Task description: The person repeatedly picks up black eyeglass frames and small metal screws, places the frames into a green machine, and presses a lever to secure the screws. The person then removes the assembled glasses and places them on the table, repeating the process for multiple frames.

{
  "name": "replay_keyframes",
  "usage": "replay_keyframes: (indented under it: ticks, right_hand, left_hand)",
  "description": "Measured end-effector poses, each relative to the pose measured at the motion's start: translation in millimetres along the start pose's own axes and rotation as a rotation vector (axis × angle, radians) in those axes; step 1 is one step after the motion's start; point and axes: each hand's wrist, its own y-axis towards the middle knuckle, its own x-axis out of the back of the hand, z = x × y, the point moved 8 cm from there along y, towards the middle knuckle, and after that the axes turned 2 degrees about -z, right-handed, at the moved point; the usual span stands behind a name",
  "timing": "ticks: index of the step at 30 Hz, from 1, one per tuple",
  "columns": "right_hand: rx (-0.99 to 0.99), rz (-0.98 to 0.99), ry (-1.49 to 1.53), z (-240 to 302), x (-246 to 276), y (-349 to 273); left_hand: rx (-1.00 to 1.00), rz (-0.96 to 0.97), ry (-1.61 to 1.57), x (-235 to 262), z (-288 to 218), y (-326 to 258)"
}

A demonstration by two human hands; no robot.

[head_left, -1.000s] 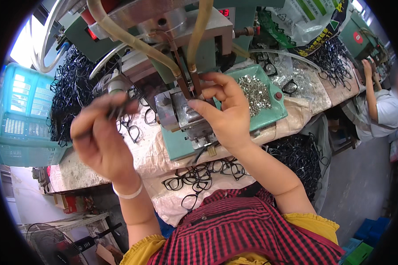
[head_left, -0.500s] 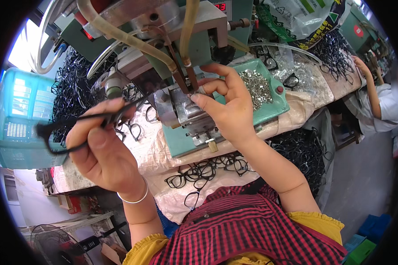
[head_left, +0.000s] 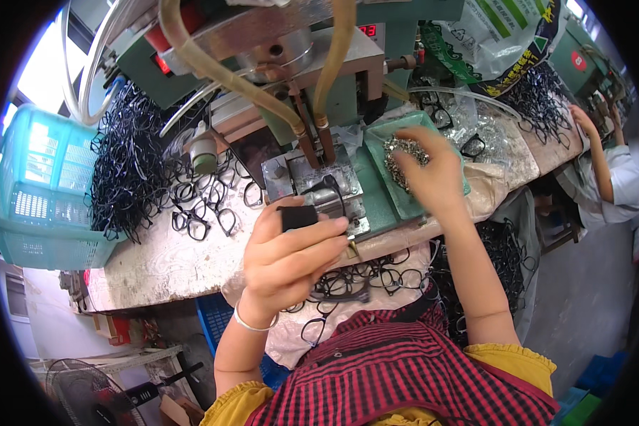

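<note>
On my feed the L hand [head_left: 287,259] has its fingers curled round a black eyeglass frame [head_left: 298,218], gripping it approx. mid-view, w/ part of the rim reaching over the metal fixture [head_left: 279,176]. That puts the frame just below the two copper-coloured prongs [head_left: 325,145] of the bench machine; I can't tell if it touches the block. The R hand [head_left: 437,174] is over the green tray [head_left: 383,131], fingers bent near the small shiny metal bits [head_left: 399,167] — motion blur there, so I can't tell whether it's pinching any.

Around them: loose black frames [head_left: 199,213] on the bench to the L, a big dark heap of frames [head_left: 131,156] behind those, and more glasses [head_left: 390,277] on the pale sheet nearest the wearer. Far L — a light-blue crate [head_left: 42,153]. Far R, a co-worker's arm [head_left: 598,153] at another machine.
</note>
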Motion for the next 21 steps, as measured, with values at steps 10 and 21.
replay_keyframes:
  ticks: [10,21]
  right_hand:
    - [0.256,0.048,-0.435,-5.2,-52.1,-8.5]
    - [-0.05,-0.057,-0.158,-48.0,-14.2,-10.8]
  left_hand:
    - [0.034,0.032,0.092,-8.5,-6.1,-8.9]
    - [-0.223,0.177,-1.257,76.6,-87.3,8.3]
